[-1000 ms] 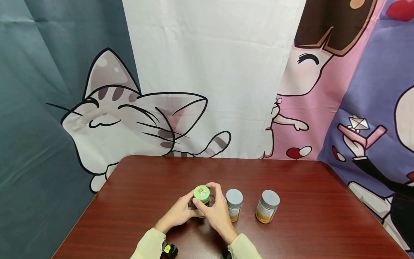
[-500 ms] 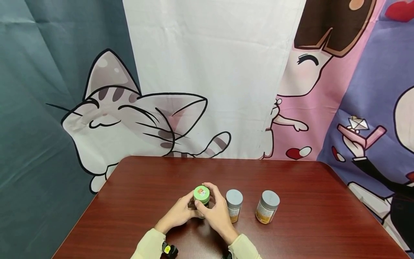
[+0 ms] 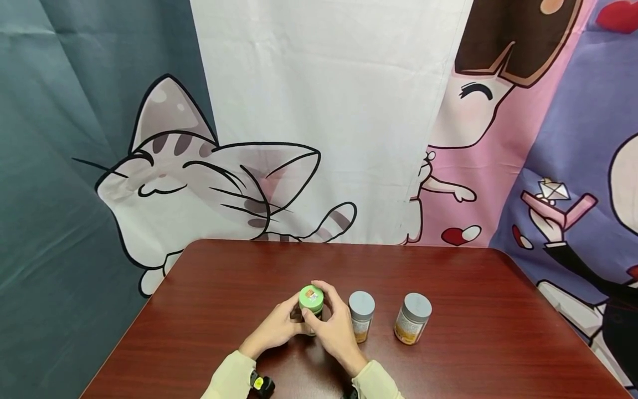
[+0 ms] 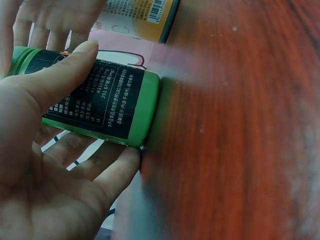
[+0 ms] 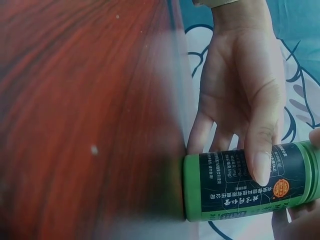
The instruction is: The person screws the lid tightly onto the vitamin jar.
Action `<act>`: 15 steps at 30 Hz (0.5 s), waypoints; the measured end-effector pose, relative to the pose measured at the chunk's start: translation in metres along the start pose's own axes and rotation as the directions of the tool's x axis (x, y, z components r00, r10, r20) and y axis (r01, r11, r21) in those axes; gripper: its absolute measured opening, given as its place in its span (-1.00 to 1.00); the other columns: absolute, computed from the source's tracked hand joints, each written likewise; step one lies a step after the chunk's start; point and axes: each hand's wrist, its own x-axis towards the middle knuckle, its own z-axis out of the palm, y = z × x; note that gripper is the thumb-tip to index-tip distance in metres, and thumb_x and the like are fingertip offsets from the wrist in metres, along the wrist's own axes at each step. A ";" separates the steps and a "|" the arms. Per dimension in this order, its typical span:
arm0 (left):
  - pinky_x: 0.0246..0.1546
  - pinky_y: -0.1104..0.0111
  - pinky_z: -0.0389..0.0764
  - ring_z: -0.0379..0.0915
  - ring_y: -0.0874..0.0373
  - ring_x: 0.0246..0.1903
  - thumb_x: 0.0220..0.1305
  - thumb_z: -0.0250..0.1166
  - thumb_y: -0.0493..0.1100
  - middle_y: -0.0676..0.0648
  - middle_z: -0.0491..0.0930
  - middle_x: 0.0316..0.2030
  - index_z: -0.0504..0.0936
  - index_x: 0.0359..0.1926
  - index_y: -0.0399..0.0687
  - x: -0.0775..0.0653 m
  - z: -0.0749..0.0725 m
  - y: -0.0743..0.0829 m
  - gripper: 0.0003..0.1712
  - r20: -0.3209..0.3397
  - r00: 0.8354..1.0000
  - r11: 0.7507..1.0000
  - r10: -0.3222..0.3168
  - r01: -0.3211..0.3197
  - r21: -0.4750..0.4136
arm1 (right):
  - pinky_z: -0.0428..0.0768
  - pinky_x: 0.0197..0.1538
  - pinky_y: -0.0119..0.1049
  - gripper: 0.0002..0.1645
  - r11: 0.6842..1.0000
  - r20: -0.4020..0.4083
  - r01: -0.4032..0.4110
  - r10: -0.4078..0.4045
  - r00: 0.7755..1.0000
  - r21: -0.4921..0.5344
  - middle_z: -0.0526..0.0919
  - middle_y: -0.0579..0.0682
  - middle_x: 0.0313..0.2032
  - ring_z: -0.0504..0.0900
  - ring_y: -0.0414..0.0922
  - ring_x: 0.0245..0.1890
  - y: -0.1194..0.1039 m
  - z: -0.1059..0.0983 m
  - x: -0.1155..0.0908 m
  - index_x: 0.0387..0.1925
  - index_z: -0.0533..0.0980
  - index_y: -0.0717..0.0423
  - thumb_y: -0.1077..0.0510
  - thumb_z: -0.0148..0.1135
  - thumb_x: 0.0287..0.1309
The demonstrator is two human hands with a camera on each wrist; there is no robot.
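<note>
A small bottle with a black label and green lid [image 3: 311,299] stands between both hands near the middle of the table. My left hand [image 3: 276,330] grips its body, and in the left wrist view the thumb lies across the label [image 4: 100,97]. The right hand [image 3: 338,331] holds the lid from the right, thumb in front and index finger behind. Seen in the right wrist view, the green base [image 5: 192,190] is at the tabletop; whether it touches cannot be told. Only fingertips of the right hand [image 5: 315,137] show there.
Just right of the right hand stands a grey-lidded jar [image 3: 361,317] with a white and yellow label. A second such jar [image 3: 412,319] stands farther right. Behind the reddish-brown table [image 3: 239,271] hangs a printed cloth [image 3: 319,83].
The right hand has turned slightly on the lid: its index finger shifted left behind, its thumb a little right in front. The left hand, bottle and jars look unmoved.
</note>
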 end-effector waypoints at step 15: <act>-0.16 0.38 0.52 0.48 0.24 -0.10 0.08 0.35 -0.13 -0.01 0.50 0.02 0.19 0.33 0.05 0.000 -0.001 0.006 -0.19 0.009 1.000 0.999 -0.015 0.015 -0.036 | 0.40 0.06 0.06 -0.40 0.995 -0.102 -0.041 0.031 0.994 -0.091 0.53 0.08 -0.02 0.53 0.05 -0.06 -0.007 0.004 -0.001 0.01 0.39 0.16 0.27 0.41 -0.13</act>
